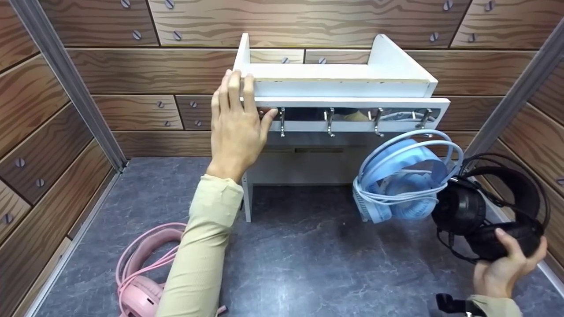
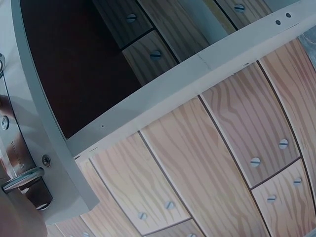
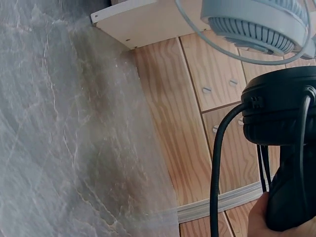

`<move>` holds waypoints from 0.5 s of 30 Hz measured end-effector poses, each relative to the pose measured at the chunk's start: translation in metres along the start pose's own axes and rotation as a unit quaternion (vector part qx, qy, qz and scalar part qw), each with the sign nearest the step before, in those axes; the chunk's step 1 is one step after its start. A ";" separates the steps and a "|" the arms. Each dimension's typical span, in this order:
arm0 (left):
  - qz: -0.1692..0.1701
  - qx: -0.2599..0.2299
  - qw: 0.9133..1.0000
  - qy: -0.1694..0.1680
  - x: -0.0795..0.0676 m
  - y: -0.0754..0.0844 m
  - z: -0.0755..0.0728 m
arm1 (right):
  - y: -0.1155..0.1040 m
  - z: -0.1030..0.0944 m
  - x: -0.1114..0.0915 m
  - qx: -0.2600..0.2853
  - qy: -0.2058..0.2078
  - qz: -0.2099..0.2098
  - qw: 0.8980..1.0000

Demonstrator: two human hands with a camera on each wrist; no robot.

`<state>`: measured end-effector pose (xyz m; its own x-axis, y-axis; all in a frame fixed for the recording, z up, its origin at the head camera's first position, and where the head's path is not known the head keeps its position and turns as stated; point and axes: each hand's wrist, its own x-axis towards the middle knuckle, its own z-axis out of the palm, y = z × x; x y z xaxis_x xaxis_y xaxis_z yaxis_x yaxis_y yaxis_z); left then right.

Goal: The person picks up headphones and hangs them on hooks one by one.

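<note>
My left hand (image 1: 235, 119) rests on the left front corner of a white shelf (image 1: 335, 90), fingers stretched over its edge and thumb beside the leftmost hook. Along the shelf front runs a strip with several metal hooks (image 1: 330, 122). Blue headphones (image 1: 396, 198) hang at the right end of this strip, their cable wound round them. My right hand (image 1: 506, 264) grips black headphones (image 1: 460, 207) by one ear cup, to the right of the blue pair. In the right wrist view the black headphones (image 3: 276, 108) show a dangling cable, close below the blue headphones (image 3: 252, 24).
Pink headphones (image 1: 143, 290) lie on the grey marbled table (image 1: 299, 259) at the front left, partly hidden by my left sleeve (image 1: 198, 251). Wood-patterned walls (image 1: 145, 70) enclose the back and sides, with metal posts (image 1: 79, 88) at the corners.
</note>
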<state>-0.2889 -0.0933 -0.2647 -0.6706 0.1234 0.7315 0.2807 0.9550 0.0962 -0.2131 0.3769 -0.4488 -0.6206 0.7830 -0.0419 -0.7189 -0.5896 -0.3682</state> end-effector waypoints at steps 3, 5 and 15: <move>-0.001 0.002 1.000 -0.002 0.000 0.000 0.000 | 0.000 0.000 -0.003 -0.002 -0.004 -0.007 1.000; -0.003 0.004 1.000 -0.002 0.000 0.000 0.000 | -0.001 0.000 -0.004 -0.003 -0.007 -0.012 1.000; -0.002 0.008 1.000 -0.002 0.001 0.001 0.000 | -0.004 0.002 -0.008 0.032 -0.016 -0.028 0.999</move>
<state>-0.2891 -0.0926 -0.2642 -0.6742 0.1215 0.7285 0.2671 0.9597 0.0871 -0.2058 0.3725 -0.4453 -0.5874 0.8092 0.0074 -0.7713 -0.5570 -0.3080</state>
